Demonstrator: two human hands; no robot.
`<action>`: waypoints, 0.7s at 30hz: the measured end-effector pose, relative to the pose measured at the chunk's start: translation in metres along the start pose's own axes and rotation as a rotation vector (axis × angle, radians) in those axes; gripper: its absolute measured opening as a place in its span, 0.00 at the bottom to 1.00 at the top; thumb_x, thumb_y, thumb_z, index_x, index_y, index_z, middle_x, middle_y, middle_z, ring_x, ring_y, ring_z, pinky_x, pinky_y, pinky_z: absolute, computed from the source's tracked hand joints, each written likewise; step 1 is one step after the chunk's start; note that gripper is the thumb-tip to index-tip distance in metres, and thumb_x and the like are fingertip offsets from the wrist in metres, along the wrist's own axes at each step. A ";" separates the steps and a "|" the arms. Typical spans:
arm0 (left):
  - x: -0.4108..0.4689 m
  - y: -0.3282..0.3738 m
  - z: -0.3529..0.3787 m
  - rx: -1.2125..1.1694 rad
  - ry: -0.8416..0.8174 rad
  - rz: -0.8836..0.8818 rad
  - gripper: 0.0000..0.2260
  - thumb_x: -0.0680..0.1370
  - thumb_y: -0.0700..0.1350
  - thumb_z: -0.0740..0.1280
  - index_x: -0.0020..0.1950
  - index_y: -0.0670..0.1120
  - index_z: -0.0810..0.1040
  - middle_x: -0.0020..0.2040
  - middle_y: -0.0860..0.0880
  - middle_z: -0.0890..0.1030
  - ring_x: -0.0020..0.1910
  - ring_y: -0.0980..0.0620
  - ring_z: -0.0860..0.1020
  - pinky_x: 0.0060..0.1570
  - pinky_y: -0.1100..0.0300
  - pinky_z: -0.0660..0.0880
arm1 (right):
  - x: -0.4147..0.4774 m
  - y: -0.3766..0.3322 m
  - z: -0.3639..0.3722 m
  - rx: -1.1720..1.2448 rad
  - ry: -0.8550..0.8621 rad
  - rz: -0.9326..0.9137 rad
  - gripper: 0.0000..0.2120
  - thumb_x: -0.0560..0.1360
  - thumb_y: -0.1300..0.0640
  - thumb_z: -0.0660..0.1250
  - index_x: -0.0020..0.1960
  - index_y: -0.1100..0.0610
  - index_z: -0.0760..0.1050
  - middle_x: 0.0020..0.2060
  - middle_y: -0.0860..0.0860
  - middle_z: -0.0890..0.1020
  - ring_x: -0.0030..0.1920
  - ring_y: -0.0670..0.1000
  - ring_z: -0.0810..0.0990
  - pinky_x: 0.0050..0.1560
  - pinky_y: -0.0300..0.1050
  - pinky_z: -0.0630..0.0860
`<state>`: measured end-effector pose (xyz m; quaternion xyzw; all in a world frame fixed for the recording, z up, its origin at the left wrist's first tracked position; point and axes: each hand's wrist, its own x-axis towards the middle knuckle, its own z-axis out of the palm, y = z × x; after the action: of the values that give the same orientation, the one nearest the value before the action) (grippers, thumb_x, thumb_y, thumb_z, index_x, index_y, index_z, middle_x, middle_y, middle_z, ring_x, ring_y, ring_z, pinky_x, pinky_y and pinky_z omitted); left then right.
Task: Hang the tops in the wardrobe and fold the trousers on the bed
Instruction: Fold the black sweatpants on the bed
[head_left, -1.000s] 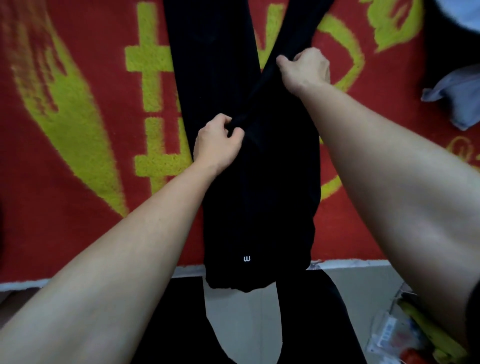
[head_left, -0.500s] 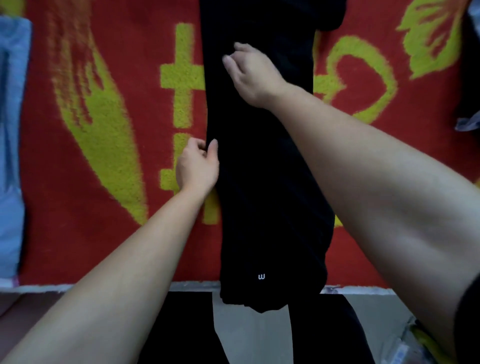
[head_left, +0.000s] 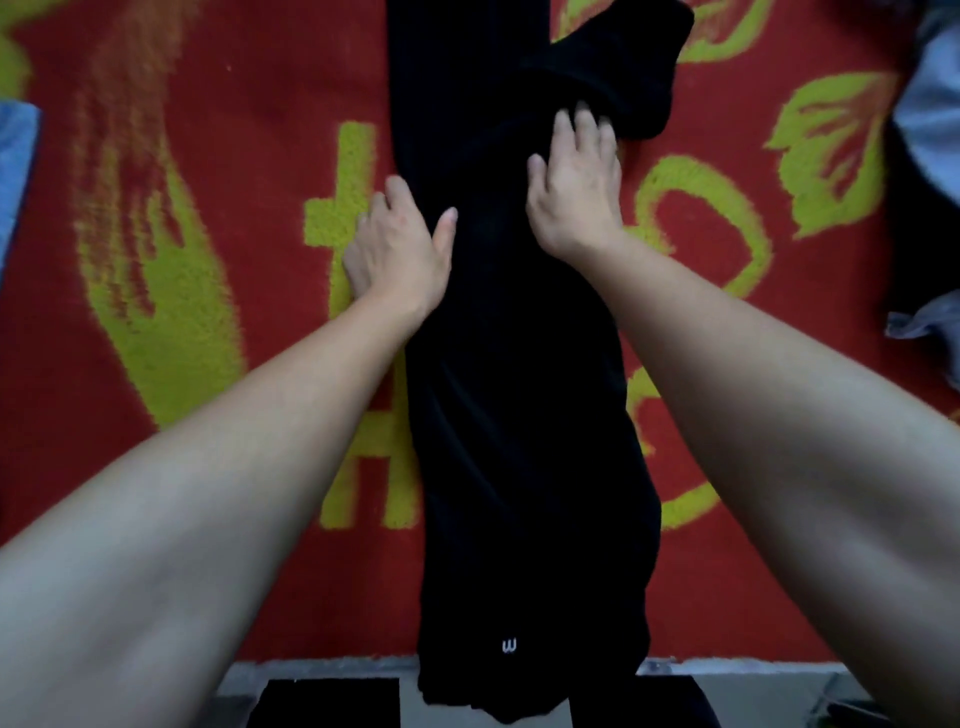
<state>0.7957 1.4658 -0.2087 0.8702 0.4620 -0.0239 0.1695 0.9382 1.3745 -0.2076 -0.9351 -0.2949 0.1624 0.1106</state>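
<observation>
Pressing flat with fingers spread, both hands pinch nothing. On the red-and-yellow blanket (head_left: 234, 166) the black trousers (head_left: 524, 415) run lengthwise away from the person. The left hand (head_left: 400, 244) straddles their left edge, and the right hand (head_left: 576, 192) lies farther up, nearer the bunched far end (head_left: 623, 67).

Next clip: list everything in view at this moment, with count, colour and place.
trousers: one, black, lengthwise down the blanket's middle, near end overhanging its edge
logo: one, white, near the trousers' near end
blanket: one, red with yellow-green pattern, under the trousers
cloth: one, light blue, left edge
garment: one, grey-blue, right edge
floor: pale grey strip, bottom
left hand: flat on the trousers' left edge
right hand: flat on the trousers, fingers at a bunched fold
</observation>
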 end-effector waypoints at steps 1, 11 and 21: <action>0.015 0.004 -0.001 0.016 0.022 0.005 0.24 0.79 0.58 0.62 0.68 0.43 0.67 0.63 0.42 0.74 0.63 0.39 0.73 0.55 0.44 0.71 | 0.007 -0.001 -0.002 0.034 0.035 0.019 0.27 0.84 0.52 0.52 0.80 0.59 0.52 0.80 0.58 0.54 0.79 0.60 0.51 0.77 0.53 0.52; 0.096 -0.015 0.005 0.224 -0.267 0.196 0.37 0.80 0.64 0.49 0.79 0.48 0.34 0.78 0.47 0.31 0.77 0.46 0.31 0.71 0.34 0.34 | 0.077 -0.013 -0.033 0.988 0.421 0.844 0.39 0.76 0.47 0.71 0.78 0.57 0.55 0.71 0.58 0.64 0.67 0.55 0.70 0.67 0.44 0.67; 0.108 -0.024 0.009 0.130 -0.400 0.200 0.44 0.70 0.77 0.36 0.78 0.52 0.31 0.76 0.52 0.27 0.74 0.51 0.26 0.67 0.37 0.26 | 0.142 -0.074 -0.073 1.331 0.179 0.066 0.18 0.71 0.60 0.75 0.57 0.62 0.74 0.49 0.55 0.84 0.47 0.52 0.85 0.48 0.47 0.81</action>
<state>0.8392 1.5607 -0.2449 0.8986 0.3283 -0.2087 0.2028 1.0364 1.5091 -0.1512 -0.6860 -0.0927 0.2346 0.6825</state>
